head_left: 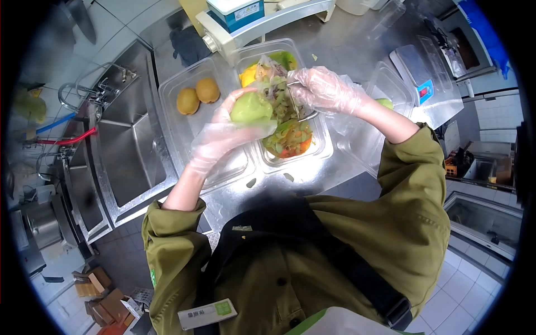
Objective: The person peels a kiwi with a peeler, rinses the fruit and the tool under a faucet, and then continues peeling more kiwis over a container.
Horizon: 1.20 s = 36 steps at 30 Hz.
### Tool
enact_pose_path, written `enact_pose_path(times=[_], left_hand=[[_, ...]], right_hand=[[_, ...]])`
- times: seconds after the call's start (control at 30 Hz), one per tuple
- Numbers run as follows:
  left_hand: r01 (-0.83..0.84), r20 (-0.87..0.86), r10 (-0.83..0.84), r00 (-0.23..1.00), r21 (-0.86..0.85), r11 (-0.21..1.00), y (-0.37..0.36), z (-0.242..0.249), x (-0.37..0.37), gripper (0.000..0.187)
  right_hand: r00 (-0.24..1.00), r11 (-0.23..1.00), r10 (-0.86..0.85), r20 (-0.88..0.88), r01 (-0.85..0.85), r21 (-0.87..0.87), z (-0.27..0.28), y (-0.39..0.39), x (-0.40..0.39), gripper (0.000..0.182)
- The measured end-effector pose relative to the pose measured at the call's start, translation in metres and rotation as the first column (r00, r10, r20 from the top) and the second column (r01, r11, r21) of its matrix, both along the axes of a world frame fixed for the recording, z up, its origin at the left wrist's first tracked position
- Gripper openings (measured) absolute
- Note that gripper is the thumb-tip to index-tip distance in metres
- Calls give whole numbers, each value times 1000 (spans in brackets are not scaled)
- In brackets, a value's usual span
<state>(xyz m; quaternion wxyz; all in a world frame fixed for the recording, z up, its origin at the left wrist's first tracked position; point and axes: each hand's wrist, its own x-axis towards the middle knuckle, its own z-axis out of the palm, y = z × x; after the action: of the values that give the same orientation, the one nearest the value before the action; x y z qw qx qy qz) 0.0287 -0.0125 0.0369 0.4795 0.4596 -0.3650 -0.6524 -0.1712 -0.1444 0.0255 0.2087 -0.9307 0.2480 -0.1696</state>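
My left hand (215,137), in a clear plastic glove, is closed round a smooth, light green peeled fruit (251,108). Close on its right, my right hand (326,89), gloved too, grips a metal peeler (296,99) with a thin looped frame. Both hands are above a clear plastic tub (325,146) that holds green, yellow and orange peelings (287,139). In another clear tub (167,92) to the left lie two round brown fruits (207,90), which look like kiwis. My right fingers partly hide the peeler.
A third clear tub (365,142) stands on the right with a green piece (385,103) in it. Behind it is a digital scale (413,70). A steel sink (131,151) lies left of the counter. A white machine (268,28) bears a blue box (237,14).
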Motion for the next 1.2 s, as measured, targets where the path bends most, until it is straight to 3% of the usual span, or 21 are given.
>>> enact_pose_path(times=[0.07, 0.13, 0.23, 0.3, 0.33, 0.43, 0.57, 0.67, 0.7, 0.8, 0.9, 1.0, 1.1, 1.2], left_hand=[[-48, 84, 54, 995, -81, 996, -1, -5, -8, 67], [-63, 148, 80, 986, -120, 991, -2, -9, -15, 66], [-57, 176, 78, 981, -122, 991, -5, -14, -21, 64], [-80, 123, 95, 988, -128, 989, -2, -22, -20, 63], [-82, 139, 103, 985, -147, 986, -1, -19, -19, 62], [-100, 210, 142, 967, -200, 975, -1, -12, -21, 56], [-144, 318, 234, 919, -282, 949, -4, -8, -31, 43], [-158, 374, 332, 866, -425, 891, -6, -16, -31, 38], [-154, 391, 367, 844, -480, 864, -6, -20, -32, 37], [-55, 629, 258, 734, -324, 944, -5, -4, -30, 62], [-121, 673, 443, 592, -469, 875, -4, -16, -26, 61], [-271, 439, 448, 779, -409, 871, -3, -13, -30, 61], [-61, 586, 547, 598, -647, 760, -7, -25, -22, 60], [90, 659, 587, 470, -698, 711, -7, -23, -17, 57]], right_hand=[[999, 994, -27, -33, 23, -105, 9, 3, 4, 12], [992, 966, 67, 108, -37, -256, 6, 2, 12, 13], [998, 969, 59, 9, -55, -240, 25, 11, 17, 22], [989, 966, 146, 34, -135, -221, 28, 10, 20, 25], [975, 975, 203, 86, -194, -105, 25, 8, 20, 28], [944, 960, 279, 173, -275, -46, 27, 13, 18, 28], [935, 965, 249, 252, -261, 16, 24, 18, 21, 24], [956, 950, 180, 232, -230, 209, 23, 24, 21, 22], [969, 967, 180, 171, -207, 151, 24, 27, 19, 17], [992, 988, 125, 19, -122, -90, 27, 36, 12, 13], [996, 998, 35, 82, -38, 46, 16, 25, 3, 13], [984, 977, 51, 171, -84, 196, 26, 22, 2, 15], [943, 974, 121, 310, -173, 145, 32, 29, 10, 23], [926, 973, 119, 359, -181, 143, 39, 32, 14, 29]])
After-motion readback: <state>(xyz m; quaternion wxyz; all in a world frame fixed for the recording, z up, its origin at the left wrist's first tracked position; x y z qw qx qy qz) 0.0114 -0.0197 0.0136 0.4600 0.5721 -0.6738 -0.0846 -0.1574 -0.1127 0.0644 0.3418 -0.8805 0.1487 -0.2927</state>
